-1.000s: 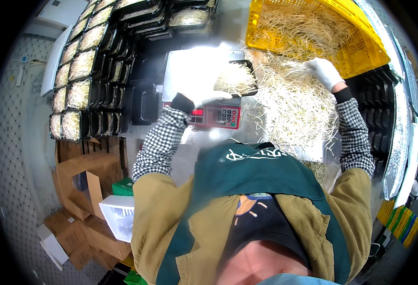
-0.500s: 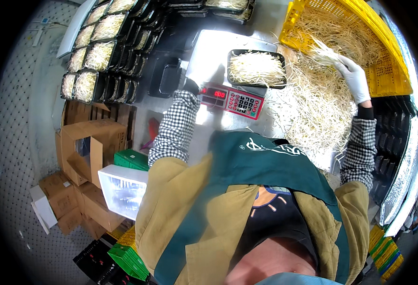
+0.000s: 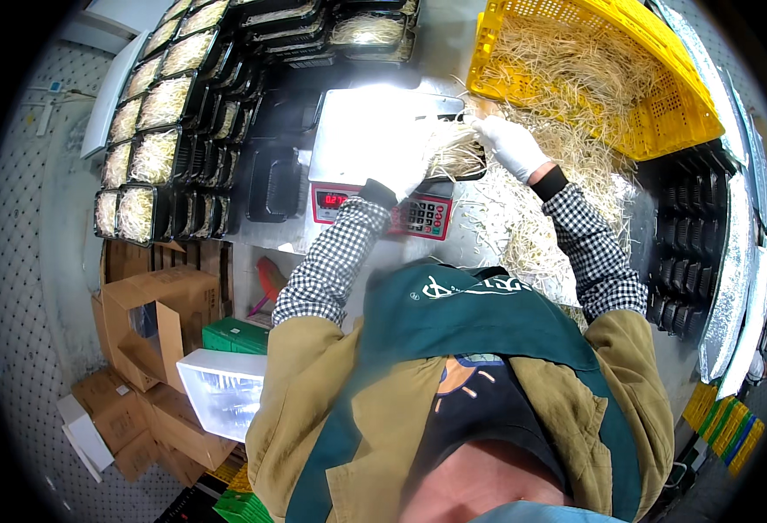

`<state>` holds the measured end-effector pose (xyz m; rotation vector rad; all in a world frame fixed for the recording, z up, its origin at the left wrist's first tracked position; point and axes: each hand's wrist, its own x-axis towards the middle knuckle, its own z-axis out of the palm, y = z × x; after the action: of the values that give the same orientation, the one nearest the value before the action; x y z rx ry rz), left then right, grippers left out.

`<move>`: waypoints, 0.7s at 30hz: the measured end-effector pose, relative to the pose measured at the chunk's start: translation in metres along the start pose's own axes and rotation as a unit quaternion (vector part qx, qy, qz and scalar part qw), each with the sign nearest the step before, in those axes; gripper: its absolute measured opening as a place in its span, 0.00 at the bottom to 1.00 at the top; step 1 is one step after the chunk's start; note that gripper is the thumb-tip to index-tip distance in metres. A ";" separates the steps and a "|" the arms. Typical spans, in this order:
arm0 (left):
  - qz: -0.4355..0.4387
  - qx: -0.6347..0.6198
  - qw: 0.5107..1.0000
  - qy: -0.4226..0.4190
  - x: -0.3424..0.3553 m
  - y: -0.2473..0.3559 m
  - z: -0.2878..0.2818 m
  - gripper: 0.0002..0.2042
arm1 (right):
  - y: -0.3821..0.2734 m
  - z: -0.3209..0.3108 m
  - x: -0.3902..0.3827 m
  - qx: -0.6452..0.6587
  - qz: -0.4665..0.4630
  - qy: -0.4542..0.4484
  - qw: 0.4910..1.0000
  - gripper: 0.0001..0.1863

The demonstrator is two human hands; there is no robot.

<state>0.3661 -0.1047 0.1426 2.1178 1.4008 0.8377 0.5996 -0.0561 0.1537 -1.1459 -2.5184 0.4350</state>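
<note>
A black plastic tray heaped with pale bean sprouts sits on the scale, between my two white-gloved hands. My right hand is at the tray's right side, its fingers closed on strands at the edge of the heap. At the left side of the sprouts is my left hand; glare washes out its fingers, so their grip cannot be made out. The scale has a bright metal plate and a red front panel with a lit display, which my left wrist partly crosses.
Loose sprouts cover the table right of the scale. Beyond them, a yellow crate holds more. Filled trays are stacked at the left; an empty black tray lies beside the scale. Empty trays stand at the right, cardboard boxes lower left.
My right hand has come left from the crate's edge to the tray, bringing a bunch of sprouts. My left hand has moved right, to the tray. The display is now different, and the view has shifted.
</note>
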 end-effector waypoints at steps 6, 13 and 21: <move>-0.006 0.003 1.000 -0.014 0.004 0.002 -0.001 0.17 | 0.048 -0.065 -0.017 -0.230 0.207 -0.354 0.883 0.25; 0.085 0.221 0.971 0.032 0.005 -0.004 0.001 0.21 | -0.037 -0.026 0.009 0.021 -0.119 -0.001 0.993 0.55; 0.096 0.158 0.983 -0.007 -0.002 -0.026 0.004 0.20 | 0.001 -0.005 -0.019 -0.066 -0.053 0.017 0.996 0.23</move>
<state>0.3521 -0.0968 0.1220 2.5266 1.4153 0.7042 0.6140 -0.0696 0.1550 -1.0489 -2.5966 0.2215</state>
